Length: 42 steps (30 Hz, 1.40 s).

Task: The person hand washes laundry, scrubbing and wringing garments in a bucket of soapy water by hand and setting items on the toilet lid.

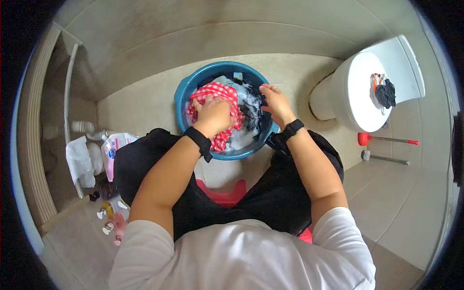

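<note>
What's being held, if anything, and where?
Can't tell: left hand on red checked cloth, mid-part; right hand by dark cloth; neither grip is clear.

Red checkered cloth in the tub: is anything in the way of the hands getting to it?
Nothing visible blocks the left hand; it's on the red-and-white checkered cloth. Sudsy dark laundry lies between that cloth and the right hand, over the right side of the tub.

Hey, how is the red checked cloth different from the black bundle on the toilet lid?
The checked cloth is red and white; the black bundle is dark. The cloth lies among suds in the blue basin, under the left hand; the bundle sits on the toilet lid, untouched. Both are crumpled.
</note>
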### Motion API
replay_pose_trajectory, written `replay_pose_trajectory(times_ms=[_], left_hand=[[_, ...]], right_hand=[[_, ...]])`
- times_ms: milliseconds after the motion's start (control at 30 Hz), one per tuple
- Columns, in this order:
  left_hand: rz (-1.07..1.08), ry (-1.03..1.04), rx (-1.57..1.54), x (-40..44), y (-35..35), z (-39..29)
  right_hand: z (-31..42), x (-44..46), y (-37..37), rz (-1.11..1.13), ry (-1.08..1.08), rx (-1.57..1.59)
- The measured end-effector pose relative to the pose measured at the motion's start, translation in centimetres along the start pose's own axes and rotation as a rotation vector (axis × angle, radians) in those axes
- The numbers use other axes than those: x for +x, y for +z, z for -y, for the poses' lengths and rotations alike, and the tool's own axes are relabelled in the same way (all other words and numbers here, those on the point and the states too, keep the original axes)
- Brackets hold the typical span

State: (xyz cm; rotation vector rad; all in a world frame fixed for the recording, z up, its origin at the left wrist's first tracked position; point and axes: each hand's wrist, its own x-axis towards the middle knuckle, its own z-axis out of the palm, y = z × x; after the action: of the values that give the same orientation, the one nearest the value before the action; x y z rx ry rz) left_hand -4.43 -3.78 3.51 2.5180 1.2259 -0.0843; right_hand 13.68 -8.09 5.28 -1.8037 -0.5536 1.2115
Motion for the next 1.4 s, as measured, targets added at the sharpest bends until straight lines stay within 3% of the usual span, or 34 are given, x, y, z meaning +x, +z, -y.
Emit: replay_pose_trajectory(times_ms=[33, 133, 167, 233, 367, 500, 633, 833, 1067, 1300, 1367, 1400], left_hand=[[-0.001, 0.012, 0.003, 0.2, -0.3, -0.2], [-0.031, 0.074, -0.551, 1.1, -0.8, -0.7], [-0.027, 0.083, -0.548, 1.3, -0.5, -0.8], [0.103, 0.053, -0.710, 1.0, -0.4, -1.2], [-0.146, 0.245, -0.651, -0.3, -1.3, -3.2], [-0.254, 0.201, -0.610, -1.7, -2.6, -5.2], [-0.280, 0.232, -0.716, -2.2, -2.4, -6.0], [-0.212, 0.115, -0.824, -2.5, 0.0, -6.4], [-0.111, 0.173, -0.864, -2.9, -0.2, -7.1], [-0.017, 0.158, -1.032, -3.4, -0.6, -8.0], [-0.031, 0.157, -1.065, -3.9, -0.9, -8.2], [0.075, 0.147, -1.040, -4.0, -1.1, -8.1]], right_hand=[[0.0, 0.1, 0.0, -0.017, -0.023, -0.056], [-2.7, 2.4, 0.2, -0.069, -0.155, -0.134], [-3.2, 2.8, 0.2, -0.080, -0.186, -0.187], [-3.9, 3.5, 0.1, -0.119, -0.193, -0.261], [-5.2, 5.0, 0.7, -0.168, -0.222, -0.343], [-4.4, 4.6, 2.0, -0.198, -0.245, -0.471], [-3.7, 4.2, 3.1, -0.164, -0.187, -0.503], [-3.5, 3.4, 3.7, -0.277, -0.249, -0.588], [-3.1, 2.6, 3.6, -0.256, -0.246, -0.627], [-3.8, 1.3, 5.6, -0.178, -0.524, -0.884], [-5.1, 0.9, 6.1, -0.165, -0.825, -1.132], [-5.6, 0.7, 6.0, -0.140, -0.842, -1.187]])
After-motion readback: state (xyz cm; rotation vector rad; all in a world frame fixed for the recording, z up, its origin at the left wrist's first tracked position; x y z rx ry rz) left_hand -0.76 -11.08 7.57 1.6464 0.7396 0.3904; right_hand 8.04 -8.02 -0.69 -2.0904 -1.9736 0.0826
